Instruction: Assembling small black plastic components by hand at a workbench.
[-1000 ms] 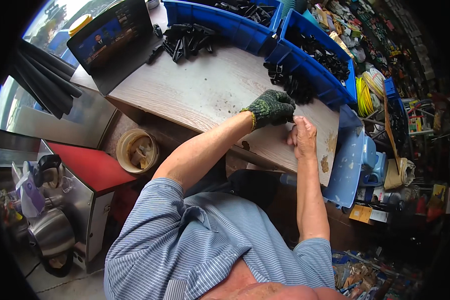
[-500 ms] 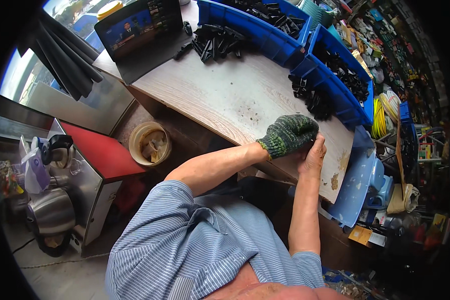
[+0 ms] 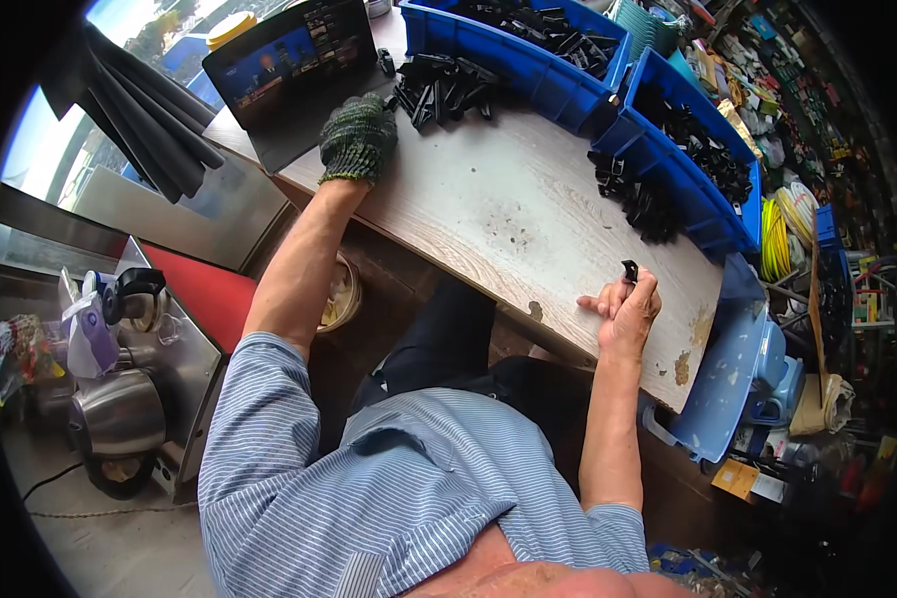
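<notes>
My left hand [image 3: 358, 140], in a dark green knitted glove, reaches over the far left of the table [image 3: 448, 204]. It is by the open laptop [image 3: 304, 95] and just left of a pile of black plastic parts [image 3: 444, 92]. The back of the glove hides its fingertips, so anything in its grasp stays unseen. My bare right hand [image 3: 628, 314] is over the near right of the table. Its thumb and index finger pinch a small black plastic part [image 3: 630, 270], which sticks up past the fingertips. The other fingers point left.
Two blue bins [image 3: 528, 70] [image 3: 693, 174] full of black parts line the table's far side. A second black heap [image 3: 636, 199] lies before the right bin. A pale blue plastic chair [image 3: 723, 369] stands at the right, a bucket [image 3: 341, 299] below the table's left edge.
My left hand has left my right hand and swung far left to the laptop side. My right hand has stayed near its place, and the black part in it now shows.
</notes>
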The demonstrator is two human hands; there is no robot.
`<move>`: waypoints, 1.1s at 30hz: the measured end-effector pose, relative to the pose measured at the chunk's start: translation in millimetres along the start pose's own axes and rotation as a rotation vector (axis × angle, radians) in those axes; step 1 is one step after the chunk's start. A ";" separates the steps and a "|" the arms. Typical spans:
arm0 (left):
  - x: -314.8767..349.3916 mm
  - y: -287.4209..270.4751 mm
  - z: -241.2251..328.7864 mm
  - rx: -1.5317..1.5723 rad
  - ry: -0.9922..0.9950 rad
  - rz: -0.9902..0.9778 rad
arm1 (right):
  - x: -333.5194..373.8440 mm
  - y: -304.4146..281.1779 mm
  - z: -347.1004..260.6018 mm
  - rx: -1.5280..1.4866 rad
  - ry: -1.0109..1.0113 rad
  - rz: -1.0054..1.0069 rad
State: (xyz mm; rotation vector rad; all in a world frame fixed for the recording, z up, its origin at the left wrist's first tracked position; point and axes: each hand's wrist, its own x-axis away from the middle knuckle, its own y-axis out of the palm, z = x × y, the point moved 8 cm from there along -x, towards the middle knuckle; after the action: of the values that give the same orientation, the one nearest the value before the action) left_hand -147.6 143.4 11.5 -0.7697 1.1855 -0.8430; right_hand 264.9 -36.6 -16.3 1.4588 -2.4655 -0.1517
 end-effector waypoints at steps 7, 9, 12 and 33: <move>61.9 -30.8 87.9 0.283 0.303 -0.172 | 1.2 -3.0 -0.5 0.027 -0.023 0.044; 78.6 -28.7 106.2 0.345 0.392 -0.160 | 1.3 -1.4 -0.5 0.020 -0.024 0.024; 89.5 -27.8 135.8 0.333 0.373 -0.391 | 1.4 -4.5 0.8 0.025 -0.051 0.027; 161.5 -26.2 231.3 1.319 0.247 -0.655 | 3.2 -6.4 0.4 -0.077 -0.151 0.056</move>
State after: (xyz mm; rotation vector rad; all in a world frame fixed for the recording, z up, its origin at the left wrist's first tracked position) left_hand 100.1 6.0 7.5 0.0981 0.3254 -1.9871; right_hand 268.7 -42.5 -17.6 1.3920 -2.5851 -0.3534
